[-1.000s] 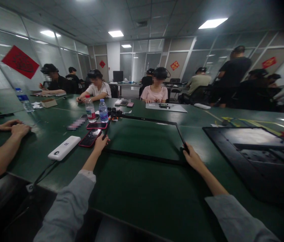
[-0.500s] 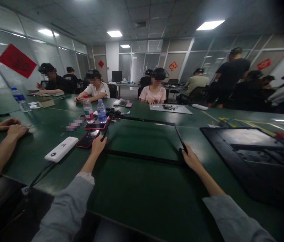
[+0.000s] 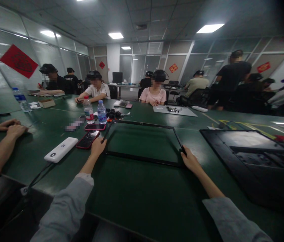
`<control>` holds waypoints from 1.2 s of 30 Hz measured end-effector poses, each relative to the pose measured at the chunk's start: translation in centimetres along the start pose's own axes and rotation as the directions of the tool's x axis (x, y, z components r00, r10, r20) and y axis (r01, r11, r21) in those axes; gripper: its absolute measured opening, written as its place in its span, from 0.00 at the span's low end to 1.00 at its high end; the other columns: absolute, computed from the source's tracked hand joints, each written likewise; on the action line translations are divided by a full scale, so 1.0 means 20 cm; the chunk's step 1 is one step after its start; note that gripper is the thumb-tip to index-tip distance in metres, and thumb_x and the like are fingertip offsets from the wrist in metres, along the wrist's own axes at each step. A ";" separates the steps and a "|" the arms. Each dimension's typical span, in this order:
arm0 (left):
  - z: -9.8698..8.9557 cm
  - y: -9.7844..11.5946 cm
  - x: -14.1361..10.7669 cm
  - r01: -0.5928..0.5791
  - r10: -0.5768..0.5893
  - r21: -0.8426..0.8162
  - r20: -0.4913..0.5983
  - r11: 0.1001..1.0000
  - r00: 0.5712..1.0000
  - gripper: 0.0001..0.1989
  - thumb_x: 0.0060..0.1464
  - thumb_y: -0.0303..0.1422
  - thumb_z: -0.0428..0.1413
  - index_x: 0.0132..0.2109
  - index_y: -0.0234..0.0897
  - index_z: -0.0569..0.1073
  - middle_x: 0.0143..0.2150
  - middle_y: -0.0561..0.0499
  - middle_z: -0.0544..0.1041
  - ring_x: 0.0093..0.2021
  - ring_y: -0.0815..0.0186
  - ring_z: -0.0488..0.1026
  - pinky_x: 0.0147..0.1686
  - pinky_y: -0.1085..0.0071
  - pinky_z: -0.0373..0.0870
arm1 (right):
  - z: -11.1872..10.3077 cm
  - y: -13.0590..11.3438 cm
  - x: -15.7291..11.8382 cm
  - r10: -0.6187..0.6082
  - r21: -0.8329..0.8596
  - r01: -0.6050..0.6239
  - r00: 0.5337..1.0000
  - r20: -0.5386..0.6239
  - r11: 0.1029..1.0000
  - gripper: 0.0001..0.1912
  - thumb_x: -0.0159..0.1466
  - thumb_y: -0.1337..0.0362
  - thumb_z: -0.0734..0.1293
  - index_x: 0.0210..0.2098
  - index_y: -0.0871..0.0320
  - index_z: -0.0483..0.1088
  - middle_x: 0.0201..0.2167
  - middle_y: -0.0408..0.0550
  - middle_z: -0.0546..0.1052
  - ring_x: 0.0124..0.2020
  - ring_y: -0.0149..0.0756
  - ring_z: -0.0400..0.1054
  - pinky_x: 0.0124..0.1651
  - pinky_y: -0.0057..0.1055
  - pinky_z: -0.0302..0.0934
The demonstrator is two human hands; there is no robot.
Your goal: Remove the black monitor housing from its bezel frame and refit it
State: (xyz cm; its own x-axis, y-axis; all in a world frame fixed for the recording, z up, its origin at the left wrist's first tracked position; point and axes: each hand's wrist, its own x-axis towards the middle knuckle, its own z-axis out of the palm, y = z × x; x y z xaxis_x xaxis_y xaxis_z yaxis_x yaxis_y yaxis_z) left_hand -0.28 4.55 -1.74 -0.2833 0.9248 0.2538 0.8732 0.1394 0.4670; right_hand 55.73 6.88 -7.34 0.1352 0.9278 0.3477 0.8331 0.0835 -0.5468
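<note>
A thin black rectangular frame [image 3: 142, 159] is held over the green table [image 3: 142, 201], whose surface shows through its opening. My left hand [image 3: 98, 146] is closed on the frame's left side, close to a phone with a red edge [image 3: 88, 139]. On the right side of the frame, my right hand [image 3: 190, 158] is wrapped round the edge. The near bar of the frame runs between both hands, and its far bar lies beyond them. Whether the frame touches the table I cannot tell.
Left of my left hand lie a white power bank [image 3: 61, 149] with a cable and another person's hands [image 3: 14, 128]. Two bottles [image 3: 102, 112] stand beyond the phones. A large black panel [image 3: 247, 161] lies at right. Several people sit across.
The far bar of the black frame sits slightly lower in view, and the frame's tilt has changed a little. Both hands keep their hold. The grey sheet across the table has shifted right.
</note>
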 end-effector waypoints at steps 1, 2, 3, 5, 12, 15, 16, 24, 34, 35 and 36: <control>0.00 0.00 0.00 -0.001 0.001 0.002 0.006 1.000 1.000 0.20 0.65 0.41 0.50 0.56 0.39 0.79 0.50 0.42 0.79 0.50 0.56 0.76 0.49 0.66 0.70 | 0.00 0.01 0.00 -0.004 -0.008 0.004 1.000 0.004 1.000 0.33 0.66 0.55 0.56 0.68 0.62 0.59 0.61 0.61 0.70 0.60 0.53 0.67 0.62 0.50 0.62; 0.00 0.00 0.00 -0.003 0.003 0.005 0.011 1.000 1.000 0.20 0.65 0.42 0.50 0.55 0.39 0.79 0.49 0.42 0.79 0.49 0.56 0.77 0.49 0.65 0.70 | 0.00 0.01 0.00 -0.010 -0.015 0.010 1.000 0.009 1.000 0.33 0.67 0.55 0.56 0.68 0.62 0.60 0.61 0.61 0.71 0.60 0.53 0.68 0.61 0.51 0.63; -0.01 0.01 -0.01 -0.004 0.004 0.012 0.012 1.000 1.000 0.20 0.65 0.42 0.50 0.55 0.39 0.79 0.49 0.42 0.79 0.49 0.55 0.77 0.48 0.65 0.70 | 0.00 0.01 0.00 -0.016 -0.021 0.016 1.000 0.011 1.000 0.33 0.67 0.55 0.56 0.68 0.61 0.60 0.61 0.61 0.71 0.60 0.54 0.68 0.61 0.51 0.63; -0.01 0.01 -0.01 -0.011 0.011 0.036 0.008 0.999 1.000 0.20 0.65 0.42 0.49 0.55 0.39 0.79 0.48 0.41 0.79 0.48 0.55 0.77 0.48 0.65 0.70 | -0.01 0.01 -0.01 -0.030 -0.026 0.030 1.000 0.004 0.999 0.32 0.67 0.55 0.57 0.68 0.61 0.61 0.61 0.60 0.71 0.60 0.53 0.67 0.61 0.52 0.63; -0.03 0.04 -0.03 -0.020 0.021 0.141 -0.002 0.990 1.000 0.19 0.64 0.41 0.50 0.50 0.36 0.81 0.47 0.40 0.78 0.49 0.55 0.76 0.49 0.66 0.70 | -0.02 -0.03 -0.02 -0.015 -0.050 0.014 1.000 -0.005 0.999 0.32 0.66 0.58 0.57 0.66 0.64 0.63 0.63 0.61 0.69 0.62 0.52 0.65 0.64 0.49 0.60; -0.03 0.04 -0.04 -0.024 0.025 0.143 -0.006 0.989 1.000 0.19 0.65 0.41 0.50 0.50 0.36 0.81 0.47 0.40 0.78 0.50 0.55 0.76 0.50 0.66 0.70 | -0.02 -0.04 -0.02 -0.006 -0.057 0.005 1.000 -0.006 0.998 0.31 0.66 0.58 0.57 0.66 0.64 0.63 0.63 0.60 0.70 0.63 0.51 0.65 0.65 0.48 0.59; -0.03 0.03 -0.04 -0.024 0.025 0.141 -0.005 0.990 1.000 0.19 0.65 0.41 0.50 0.51 0.36 0.81 0.47 0.40 0.78 0.50 0.55 0.76 0.50 0.66 0.70 | -0.02 -0.04 -0.02 -0.008 -0.056 0.008 1.000 -0.012 0.998 0.31 0.65 0.59 0.58 0.65 0.63 0.63 0.62 0.59 0.70 0.63 0.50 0.65 0.65 0.48 0.60; -0.01 0.03 -0.03 -0.023 0.023 0.171 0.004 0.985 1.000 0.19 0.64 0.41 0.51 0.52 0.36 0.79 0.50 0.41 0.77 0.51 0.56 0.76 0.50 0.67 0.71 | -0.08 -0.12 -0.06 -0.002 -0.109 0.004 1.000 0.013 0.994 0.28 0.65 0.61 0.59 0.63 0.62 0.67 0.57 0.58 0.75 0.56 0.50 0.71 0.60 0.46 0.64; -0.01 0.02 -0.04 -0.045 0.047 0.134 -0.007 0.990 0.999 0.19 0.63 0.40 0.52 0.55 0.35 0.78 0.51 0.40 0.76 0.51 0.55 0.75 0.52 0.64 0.70 | -0.10 -0.17 -0.06 -0.043 -0.026 0.042 0.997 -0.065 0.999 0.23 0.63 0.61 0.59 0.54 0.59 0.74 0.46 0.56 0.80 0.45 0.48 0.75 0.52 0.45 0.67; -0.01 0.02 -0.04 -0.046 0.048 0.134 -0.008 0.990 0.999 0.19 0.63 0.40 0.52 0.54 0.36 0.78 0.51 0.40 0.76 0.51 0.55 0.75 0.52 0.64 0.70 | -0.10 -0.16 -0.06 -0.055 -0.024 0.053 0.995 -0.079 0.998 0.23 0.63 0.62 0.59 0.53 0.59 0.74 0.45 0.56 0.80 0.45 0.47 0.75 0.52 0.45 0.67; -0.01 0.03 -0.04 -0.048 0.049 0.136 -0.008 0.990 0.999 0.19 0.63 0.39 0.52 0.54 0.36 0.79 0.51 0.40 0.76 0.51 0.55 0.75 0.52 0.65 0.70 | -0.10 -0.16 -0.06 -0.063 -0.025 0.061 0.993 -0.096 0.998 0.23 0.62 0.62 0.58 0.53 0.59 0.75 0.45 0.56 0.80 0.45 0.47 0.75 0.52 0.45 0.67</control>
State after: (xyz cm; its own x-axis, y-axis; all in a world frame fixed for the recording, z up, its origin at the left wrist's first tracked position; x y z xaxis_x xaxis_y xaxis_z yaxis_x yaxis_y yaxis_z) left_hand 0.33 3.79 -1.56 -0.2431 0.9277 0.2834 0.9314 0.1417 0.3352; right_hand 53.99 4.80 -4.46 0.1334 0.8814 0.4532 0.8529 0.1308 -0.5054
